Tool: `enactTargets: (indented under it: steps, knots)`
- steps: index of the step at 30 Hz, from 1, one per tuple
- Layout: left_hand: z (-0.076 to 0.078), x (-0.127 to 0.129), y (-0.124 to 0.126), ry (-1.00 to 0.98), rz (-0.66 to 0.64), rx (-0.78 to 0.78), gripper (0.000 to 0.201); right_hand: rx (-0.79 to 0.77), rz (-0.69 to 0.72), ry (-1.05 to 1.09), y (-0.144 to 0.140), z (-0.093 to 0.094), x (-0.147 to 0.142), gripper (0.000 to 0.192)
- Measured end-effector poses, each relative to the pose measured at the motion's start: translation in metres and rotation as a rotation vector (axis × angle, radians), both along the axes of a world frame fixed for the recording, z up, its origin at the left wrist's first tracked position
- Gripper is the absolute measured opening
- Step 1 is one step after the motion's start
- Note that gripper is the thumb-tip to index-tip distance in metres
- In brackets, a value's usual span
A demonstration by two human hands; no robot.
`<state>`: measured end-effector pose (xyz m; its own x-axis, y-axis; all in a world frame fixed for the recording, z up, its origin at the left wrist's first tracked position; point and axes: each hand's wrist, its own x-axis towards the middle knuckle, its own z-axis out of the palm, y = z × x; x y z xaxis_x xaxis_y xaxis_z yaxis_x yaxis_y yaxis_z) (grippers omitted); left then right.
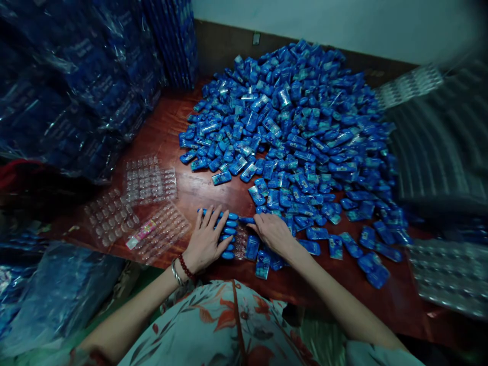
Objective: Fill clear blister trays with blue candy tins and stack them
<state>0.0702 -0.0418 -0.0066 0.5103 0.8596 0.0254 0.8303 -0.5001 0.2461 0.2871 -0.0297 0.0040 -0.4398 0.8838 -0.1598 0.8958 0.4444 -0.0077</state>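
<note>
Close in front of me on the table is a clear plastic blister tray [240, 244], its left part filled with rows of small blue packs [229, 231]. Across these rows lies my left hand [206, 241], open, with its fingers stretched and apart, covering some of the packs. My right hand [272, 233] is closed in a pinch on a small blue pack [247, 220] at the tray's upper right edge. Its fingertips partly hide that pack. Several loose blue packs [262, 264] lie right beside the tray, below my right hand.
A large heap of blue packs [290, 117] covers the back and right of the reddish-brown table [160, 124]. Clear trays [150, 180] lie at left, one under a pink label [141, 234]. Wrapped blue stacks [76, 76] stand far left. More trays [453, 274] are piled at right.
</note>
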Motion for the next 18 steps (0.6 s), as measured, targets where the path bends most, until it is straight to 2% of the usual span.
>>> enactTargets:
  steps: [6,10,12,14,16,18]
  knots:
    - [-0.003,0.007,0.003,-0.031,0.003,0.01,0.059,-0.026,0.036,-0.162,0.012,0.02,-0.026,0.015]
    - [-0.005,0.01,0.0,-0.043,0.024,0.016,0.059,-0.029,0.071,-0.179,0.02,0.022,-0.038,0.02]
    - [-0.001,0.009,-0.001,-0.05,0.018,0.006,0.063,-0.076,0.069,-0.155,0.024,0.024,-0.033,0.015]
    - [0.006,0.005,0.003,-0.084,0.006,-0.01,0.064,-0.166,0.068,-0.089,0.029,0.028,-0.019,0.022]
    - [0.016,0.001,0.019,-0.154,0.043,-0.012,0.056,-0.234,0.02,0.009,0.037,0.036,-0.002,0.031]
    - [0.024,-0.004,0.049,-0.204,0.128,-0.002,0.045,-0.204,-0.118,0.056,0.048,0.04,0.012,0.033]
